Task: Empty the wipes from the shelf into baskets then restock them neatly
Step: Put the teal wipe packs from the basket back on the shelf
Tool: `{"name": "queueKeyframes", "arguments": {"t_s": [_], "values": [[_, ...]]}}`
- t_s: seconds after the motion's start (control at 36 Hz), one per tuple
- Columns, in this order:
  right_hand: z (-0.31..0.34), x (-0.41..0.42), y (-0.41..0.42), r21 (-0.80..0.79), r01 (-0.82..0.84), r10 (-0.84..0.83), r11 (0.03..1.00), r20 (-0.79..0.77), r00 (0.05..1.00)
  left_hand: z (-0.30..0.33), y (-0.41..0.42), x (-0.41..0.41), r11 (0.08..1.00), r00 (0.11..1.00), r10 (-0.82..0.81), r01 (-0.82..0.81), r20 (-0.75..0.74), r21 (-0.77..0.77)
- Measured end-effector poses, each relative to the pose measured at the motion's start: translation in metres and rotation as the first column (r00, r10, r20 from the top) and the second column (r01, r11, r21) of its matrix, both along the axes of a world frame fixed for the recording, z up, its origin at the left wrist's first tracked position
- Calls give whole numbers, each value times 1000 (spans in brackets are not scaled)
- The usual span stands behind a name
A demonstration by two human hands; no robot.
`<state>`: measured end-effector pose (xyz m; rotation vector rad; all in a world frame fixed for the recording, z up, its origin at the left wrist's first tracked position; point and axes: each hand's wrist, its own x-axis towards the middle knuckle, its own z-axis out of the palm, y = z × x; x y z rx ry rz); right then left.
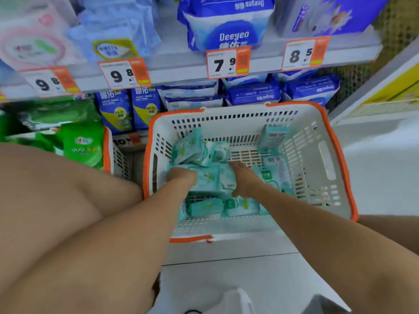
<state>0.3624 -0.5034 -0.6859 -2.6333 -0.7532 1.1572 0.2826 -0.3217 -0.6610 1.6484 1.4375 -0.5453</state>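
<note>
Here, inside the basket (326, 141), both hands flank one teal wipes pack (213, 177): left hand (181, 176) apparently gripping its left end, right hand (243, 180) its right; the pack's long axis runs hand to hand.

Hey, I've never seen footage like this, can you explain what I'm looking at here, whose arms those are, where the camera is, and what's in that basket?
There is no machine here. The one picture comes from a camera worn on a person's head, looking forward and down, so the bare arms are the wearer's own. They are in a shop aisle, in front of shelves with blue wipe packs and price tags. On the floor stands a white basket with an orange rim, holding small teal wipe packs. The left hand and right hand both have a grip on a bundle of teal packs between them. A second basket with green packs sits to the left.
</note>
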Motion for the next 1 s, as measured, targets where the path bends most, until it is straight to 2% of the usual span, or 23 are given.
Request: {"name": "queueKeyframes", "arguments": {"t_s": [0.08, 0.19, 0.33, 0.42, 0.5, 0.53, 0.61, 0.69, 0.75, 0.81, 0.86, 0.92, 0.97, 1.0], "values": [[-12, -4, -2, 52, 98, -101, 994, 51, 994, -7, 0, 1, 998, 999, 44, -44, 1, -43], [-17, -2, -9, 131, 72, -90, 989, 135, 987, -10, -10, 4, 1000, 998, 28, -28, 50, 1], [-3, 6, -20, 197, 129, -148, 972, 85, 985, 0, -21, 3, 999, 999, -45, 44, 6, 18], [14, 23, -36, 222, 223, -241, 949, 55, 969, 7, -27, 9, 994, 997, 10, -2, 78, -107], [46, 50, -52, 262, 227, -258, 938, 90, 962, 17, -35, 18, 960, 977, 112, -60, 180, -272], [57, 57, -57, 268, 225, -260, 937, 104, 960, 16, -36, 21, 959, 974, 123, -67, 190, -277], [82, 74, -77, 335, 301, -357, 893, 117, 927, 19, -41, 23, 989, 990, 38, -18, 133, -146], [97, 85, -103, 388, 493, -552, 779, 50, 832, 22, -46, 26, 994, 994, -48, 57, 102, -92], [109, 88, -119, 436, 634, -666, 639, -98, 739, 32, -51, 31, 987, 982, -79, 101, 174, -122], [122, 89, -130, 492, 742, -700, 456, -317, 640, 49, -57, 40, 970, 950, -163, 204, 266, -132], [137, 91, -134, 503, 825, -648, 258, -543, 534, 77, -62, 49, 937, 889, -209, 301, 407, -176], [156, 94, -131, 507, 854, -541, 121, -687, 485, 109, -62, 57, 900, 803, -112, 332, 585, -284], [180, 98, -121, 543, 837, -434, 71, -738, 516, 141, -58, 70, 879, 686, 41, 321, 727, -352], [193, 100, -114, 569, 820, -408, 71, -733, 544, 159, -57, 76, 892, 628, 71, 307, 775, -332]]}}
